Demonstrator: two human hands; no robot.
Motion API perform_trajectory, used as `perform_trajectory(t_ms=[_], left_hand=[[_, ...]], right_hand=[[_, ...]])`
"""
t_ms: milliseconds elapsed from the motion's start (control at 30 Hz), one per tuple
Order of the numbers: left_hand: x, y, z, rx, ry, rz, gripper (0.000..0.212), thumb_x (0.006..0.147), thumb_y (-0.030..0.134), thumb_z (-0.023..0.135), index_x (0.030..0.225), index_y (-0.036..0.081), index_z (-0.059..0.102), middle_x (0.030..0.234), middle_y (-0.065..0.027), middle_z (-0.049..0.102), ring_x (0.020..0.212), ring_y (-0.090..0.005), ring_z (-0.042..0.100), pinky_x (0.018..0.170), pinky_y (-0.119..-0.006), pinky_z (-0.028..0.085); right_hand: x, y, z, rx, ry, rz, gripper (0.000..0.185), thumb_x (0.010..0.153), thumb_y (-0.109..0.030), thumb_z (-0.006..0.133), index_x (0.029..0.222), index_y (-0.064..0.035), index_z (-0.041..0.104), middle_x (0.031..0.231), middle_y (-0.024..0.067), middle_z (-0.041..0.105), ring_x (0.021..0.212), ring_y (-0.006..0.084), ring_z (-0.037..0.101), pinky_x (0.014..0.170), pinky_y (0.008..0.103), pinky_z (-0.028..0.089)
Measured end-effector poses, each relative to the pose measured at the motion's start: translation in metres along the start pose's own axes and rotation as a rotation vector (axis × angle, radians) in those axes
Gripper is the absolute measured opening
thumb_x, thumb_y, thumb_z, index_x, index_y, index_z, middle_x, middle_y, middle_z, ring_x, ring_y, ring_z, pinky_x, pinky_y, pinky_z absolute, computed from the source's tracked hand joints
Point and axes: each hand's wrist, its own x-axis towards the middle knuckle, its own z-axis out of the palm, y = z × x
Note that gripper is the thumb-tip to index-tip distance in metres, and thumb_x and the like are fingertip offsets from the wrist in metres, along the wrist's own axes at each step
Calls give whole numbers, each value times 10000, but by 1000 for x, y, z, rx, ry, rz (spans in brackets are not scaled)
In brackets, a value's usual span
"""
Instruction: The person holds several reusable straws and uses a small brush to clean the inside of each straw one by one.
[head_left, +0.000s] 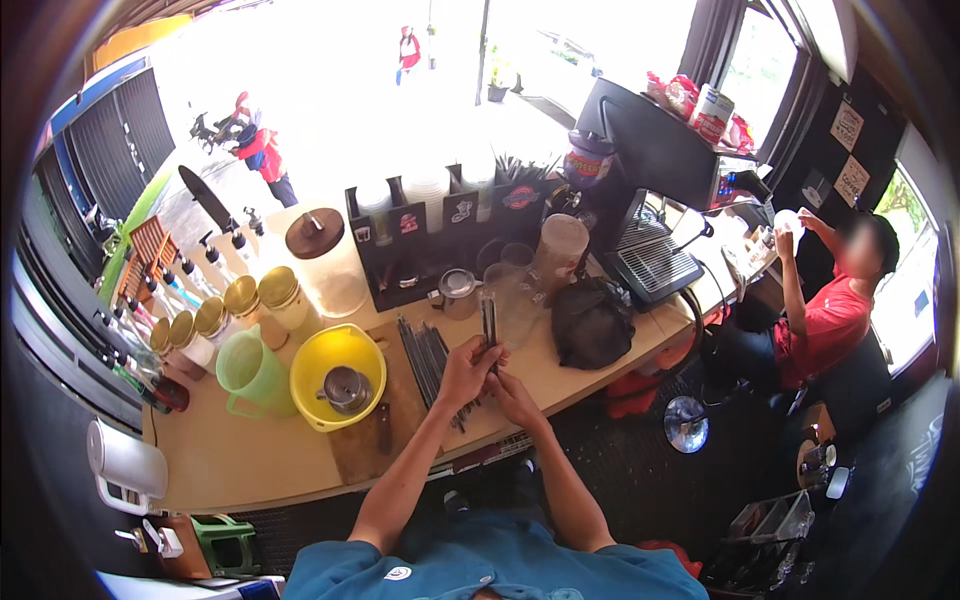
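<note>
Over the front edge of the wooden counter (247, 465), my left hand (465, 371) pinches a few upright black straws (489, 319). Fingers of my right hand (511, 394) close around the lower end of the same straws. A pile of similar black straws (422, 360) lies on the counter just beyond and left of my hands, its near end partly behind my left wrist. Right of the straws sit a clear plastic bag (517, 315) and a tied black plastic bag (592, 324).
To the left are a yellow basin (307, 349) holding a metal cup (345, 390), a green pitcher (251, 367), a knife (385, 427) on a board and several jars. A black cup organizer (420, 270) and an espresso machine (652, 262) stand behind. A person in red (832, 322) sits right.
</note>
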Motion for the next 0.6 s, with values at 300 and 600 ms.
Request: perform_trajectory(t_ms=[300,600], left_hand=[[60,78,12,72,-118,228,167,1013,136,673,1055,-25,669,864,8,674,823,-33,581,735,-229,488],[144,171,44,481,-183,363,158,949,99,706,1025,-37,680,796,-74,721,782,-69,661,702,-304,543]], right_hand=[[50,-113,-72,76,280,-267,293,1027,-173,643,1285,-37,611,1027,26,624,884,91,589,812,277,505],[132,-235,-162,-320,368,-586,190,983,-164,688,1106,-21,707,884,-10,640,709,9,529,606,220,426]])
